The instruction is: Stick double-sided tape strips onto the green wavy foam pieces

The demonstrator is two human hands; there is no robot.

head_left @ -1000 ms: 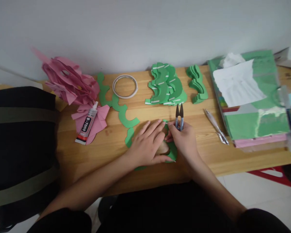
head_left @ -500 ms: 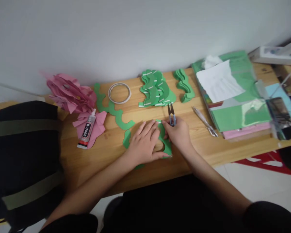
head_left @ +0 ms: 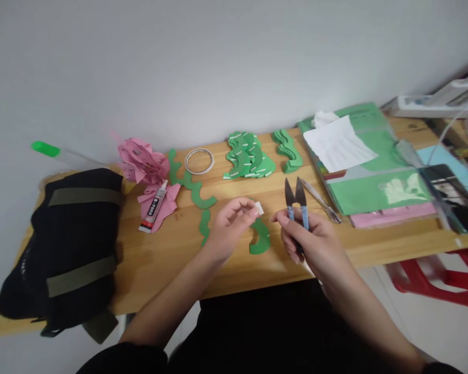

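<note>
My left hand point(head_left: 234, 226) has thumb and fingers pinched on a small white strip point(head_left: 259, 208), perhaps tape or its backing. Just below its fingertips, a curved green paper cutout point(head_left: 262, 240) lies on the wooden table, its upper end partly hidden. My right hand point(head_left: 310, 236) grips a pair of thread snips point(head_left: 296, 200), their blades apart and pointing away from me. Left of my left hand lies another wavy green cutout point(head_left: 205, 226), with a further green strip point(head_left: 199, 196) beyond it.
At the back are a tape roll point(head_left: 199, 161), taped green cutouts point(head_left: 244, 158) and a green stack point(head_left: 287, 150). Pink paper flowers point(head_left: 144, 161) and a glue tube point(head_left: 153, 208) sit left, near a black bag point(head_left: 81, 228). A pen point(head_left: 320, 200) and green paper pack point(head_left: 368, 161) lie right.
Both hands have lifted off the green cutout and moved apart. The left now pinches a white strip. The right has turned and drawn back, showing the snips more fully. The view has shifted.
</note>
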